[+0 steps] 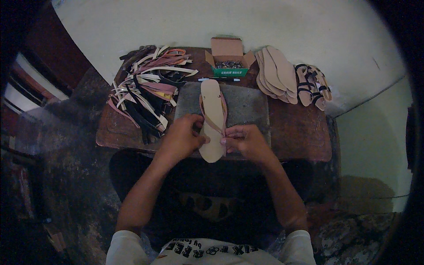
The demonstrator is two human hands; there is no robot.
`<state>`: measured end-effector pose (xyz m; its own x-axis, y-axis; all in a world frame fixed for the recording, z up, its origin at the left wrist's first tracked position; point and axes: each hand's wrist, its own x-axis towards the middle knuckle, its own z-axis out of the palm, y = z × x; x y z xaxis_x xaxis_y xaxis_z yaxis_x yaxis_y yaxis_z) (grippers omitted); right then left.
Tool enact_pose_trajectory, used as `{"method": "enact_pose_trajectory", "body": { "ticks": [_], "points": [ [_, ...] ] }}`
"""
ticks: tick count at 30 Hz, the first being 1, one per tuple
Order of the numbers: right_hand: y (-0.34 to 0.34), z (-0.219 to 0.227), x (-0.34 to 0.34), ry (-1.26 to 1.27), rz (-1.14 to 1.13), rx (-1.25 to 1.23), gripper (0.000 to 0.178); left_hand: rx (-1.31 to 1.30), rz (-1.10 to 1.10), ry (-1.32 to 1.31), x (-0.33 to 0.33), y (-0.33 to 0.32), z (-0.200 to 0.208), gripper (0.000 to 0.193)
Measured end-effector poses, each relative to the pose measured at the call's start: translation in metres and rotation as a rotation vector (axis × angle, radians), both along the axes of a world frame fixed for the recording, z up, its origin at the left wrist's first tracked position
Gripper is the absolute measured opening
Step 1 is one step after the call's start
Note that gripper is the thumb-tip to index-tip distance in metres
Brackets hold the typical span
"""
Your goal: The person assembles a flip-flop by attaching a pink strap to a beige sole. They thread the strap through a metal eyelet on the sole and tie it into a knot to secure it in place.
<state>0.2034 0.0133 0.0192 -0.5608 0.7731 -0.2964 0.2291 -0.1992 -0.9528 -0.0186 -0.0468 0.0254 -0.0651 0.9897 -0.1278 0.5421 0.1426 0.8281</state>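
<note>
Here, the pale sole lies between the two hands, its long axis pointing away from the body. The left hand, half curled, grips its left edge; the right hand, closer to where the strap converges, pinches that at the right edge. The grey slab spreads beneath and beyond.

A tangled heap of black, cream and pink straps sprawled before me at the upper left of the frame, on a worn reddish-brown table. At the upper centre, an open green cardboard box held small metal pieces, with a pen just below it. Toward the upper right lay overlapping beige soles, black-strapped sandals beside them, near a pale wall.
</note>
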Motion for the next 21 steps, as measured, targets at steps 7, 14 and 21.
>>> {"method": "enact_pose_trajectory", "body": {
  "ticks": [7, 14, 21],
  "points": [
    [-0.001, 0.004, 0.003, -0.053, 0.116, 0.064, 0.037, 0.025, 0.019, -0.015, 0.003, -0.002, 0.002, 0.059],
    [-0.006, 0.006, -0.003, -0.045, 0.079, 0.119, 0.039, 0.000, 0.034, -0.009, 0.002, -0.002, 0.003, 0.056],
    [-0.011, -0.005, -0.010, -0.036, 0.015, 0.176, 0.039, -0.024, 0.034, -0.024, 0.004, -0.001, 0.005, 0.059]
  ]
}}
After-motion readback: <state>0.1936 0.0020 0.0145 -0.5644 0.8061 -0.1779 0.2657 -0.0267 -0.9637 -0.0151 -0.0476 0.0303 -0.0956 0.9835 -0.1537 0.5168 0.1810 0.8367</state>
